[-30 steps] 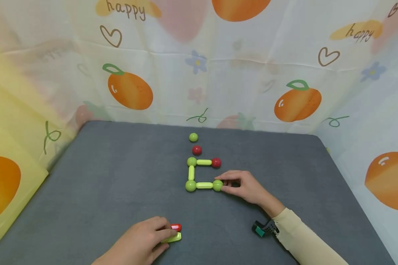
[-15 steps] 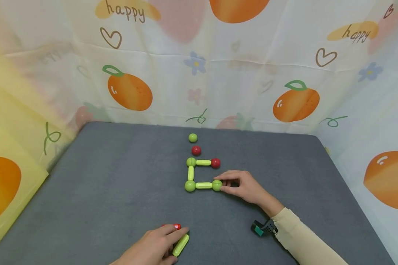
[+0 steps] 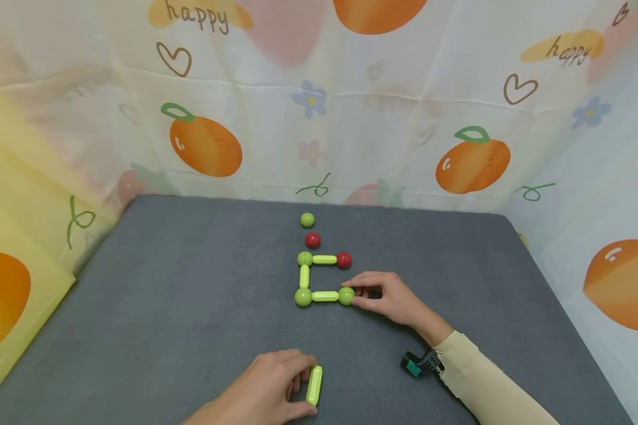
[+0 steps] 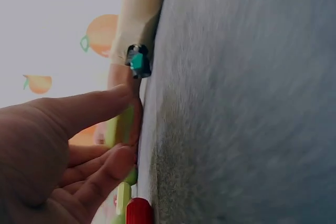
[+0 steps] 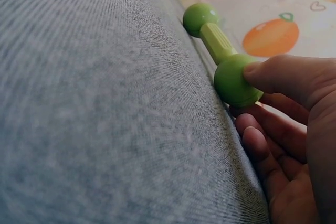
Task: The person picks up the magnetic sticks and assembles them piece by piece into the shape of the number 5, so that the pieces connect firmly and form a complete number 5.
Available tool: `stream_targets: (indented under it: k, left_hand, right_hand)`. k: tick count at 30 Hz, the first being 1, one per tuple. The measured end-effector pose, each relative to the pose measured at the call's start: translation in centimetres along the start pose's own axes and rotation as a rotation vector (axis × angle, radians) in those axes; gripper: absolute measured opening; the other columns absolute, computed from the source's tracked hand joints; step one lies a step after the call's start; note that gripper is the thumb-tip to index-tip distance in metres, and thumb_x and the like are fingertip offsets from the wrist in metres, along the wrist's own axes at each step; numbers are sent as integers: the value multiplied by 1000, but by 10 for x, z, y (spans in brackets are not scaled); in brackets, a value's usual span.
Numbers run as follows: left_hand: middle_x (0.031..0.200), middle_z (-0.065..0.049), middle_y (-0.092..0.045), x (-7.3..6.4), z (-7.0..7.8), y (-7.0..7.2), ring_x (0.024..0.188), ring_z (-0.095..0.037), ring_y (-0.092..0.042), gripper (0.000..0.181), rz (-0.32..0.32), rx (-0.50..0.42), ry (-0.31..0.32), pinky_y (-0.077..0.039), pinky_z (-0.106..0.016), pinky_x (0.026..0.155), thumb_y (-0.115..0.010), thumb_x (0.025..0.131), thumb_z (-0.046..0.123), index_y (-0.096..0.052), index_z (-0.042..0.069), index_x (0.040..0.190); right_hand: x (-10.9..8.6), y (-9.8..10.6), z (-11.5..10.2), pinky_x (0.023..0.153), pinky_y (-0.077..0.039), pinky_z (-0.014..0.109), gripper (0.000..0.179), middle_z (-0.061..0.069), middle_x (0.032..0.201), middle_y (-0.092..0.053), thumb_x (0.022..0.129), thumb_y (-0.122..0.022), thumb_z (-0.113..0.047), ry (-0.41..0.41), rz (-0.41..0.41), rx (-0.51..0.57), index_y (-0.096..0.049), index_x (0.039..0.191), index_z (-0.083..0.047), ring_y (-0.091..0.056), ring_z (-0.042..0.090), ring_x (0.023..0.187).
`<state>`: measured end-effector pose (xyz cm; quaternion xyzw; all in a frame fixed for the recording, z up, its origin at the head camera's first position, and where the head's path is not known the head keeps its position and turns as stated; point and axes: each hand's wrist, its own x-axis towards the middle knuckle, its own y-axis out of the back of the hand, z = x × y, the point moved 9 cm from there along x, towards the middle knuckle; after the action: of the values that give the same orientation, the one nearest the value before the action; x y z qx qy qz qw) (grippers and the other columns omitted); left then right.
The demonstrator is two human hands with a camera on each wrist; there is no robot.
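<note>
My left hand (image 3: pixel 273 383) pinches a yellow-green toy building rod (image 3: pixel 314 385) between thumb and fingertips, low in the head view. The same rod (image 4: pixel 119 127) shows between the fingers in the left wrist view. Further forward, my right hand (image 3: pixel 393 298) pinches a green ball (image 3: pixel 346 296) with thumb and index finger. This ball is the near right end of a C-shaped frame: three yellow-green rods joined by green balls, with a red ball (image 3: pixel 344 260) at the far right end. A red rod (image 4: pixel 139 211) lies near my left fingers, hidden by that hand in the head view.
Beyond the frame, a loose red ball (image 3: pixel 312 240) and a loose green ball (image 3: pixel 307 220) lie on the grey table (image 3: pixel 191 283). A fruit-patterned cloth (image 3: pixel 372 118) hangs round the back and sides. My right wrist wears a black strapped device (image 3: pixel 420 363).
My left hand has moved right with the yellow-green rod, turning it nearly upright in the head view and leaving the red rod behind. My right hand has kept its pinch on the green ball.
</note>
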<state>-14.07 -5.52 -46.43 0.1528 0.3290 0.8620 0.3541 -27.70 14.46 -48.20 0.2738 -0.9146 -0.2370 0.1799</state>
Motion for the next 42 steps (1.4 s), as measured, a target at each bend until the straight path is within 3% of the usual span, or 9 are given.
stream_targets:
  k: [4,8,14,18,21,26,31,42]
  left_hand:
    - [88,15,-59,24,11,13,75,4,-53,43,67,30,32,-51,-19,66,-97,85,25,-75,10,119]
    - [86,12,-60,46,12,18,73,3,-53,44,126,107,28,-50,-19,65,-99,83,23,-76,8,117]
    - [82,9,-59,75,11,20,71,1,-52,40,159,206,40,-48,-22,64,-100,81,23,-75,9,109]
    - [76,9,-55,87,8,19,67,-2,-50,34,178,251,51,-46,-24,61,-100,82,25,-72,12,96]
    - [74,9,-53,94,6,18,66,-6,-50,33,181,304,68,-47,-26,61,-99,83,26,-70,13,92]
    - [80,4,-60,101,8,13,71,-12,-60,39,176,409,101,-55,-30,66,-98,85,29,-73,7,105]
    - [79,1,-61,104,15,14,65,-16,-62,45,216,494,98,-55,-31,58,-97,84,28,-73,2,112]
    - [66,4,-52,105,19,14,53,-12,-54,37,250,490,63,-47,-27,49,-97,84,24,-70,6,101]
  right_hand:
    - [-1,0,0,78,-55,32,29,-3,113,-76,103,-79,-13,-7,3,5,-80,131,-12,-66,17,89]
    - [-1,0,-1,79,-54,32,28,-3,115,-76,104,-77,-14,-6,8,10,-80,132,-12,-66,17,91]
    - [0,0,-4,80,-54,32,28,-1,116,-77,102,-78,-9,4,19,13,-80,130,-9,-66,16,92]
    - [0,0,-5,80,-55,33,28,2,116,-77,101,-78,-6,14,28,17,-80,129,-6,-66,16,92]
    - [0,0,-5,81,-55,35,28,1,116,-77,101,-78,-6,12,27,15,-80,130,-6,-66,16,92]
    - [1,0,-3,81,-55,33,28,-2,117,-77,102,-78,-10,11,18,15,-80,130,-10,-66,16,92]
    - [4,1,-5,80,-55,32,27,-2,117,-77,103,-78,-12,39,15,11,-80,130,-10,-66,17,91]
    - [2,0,-2,81,-56,35,26,-4,115,-77,104,-77,-13,24,7,-7,-81,130,-12,-67,15,91]
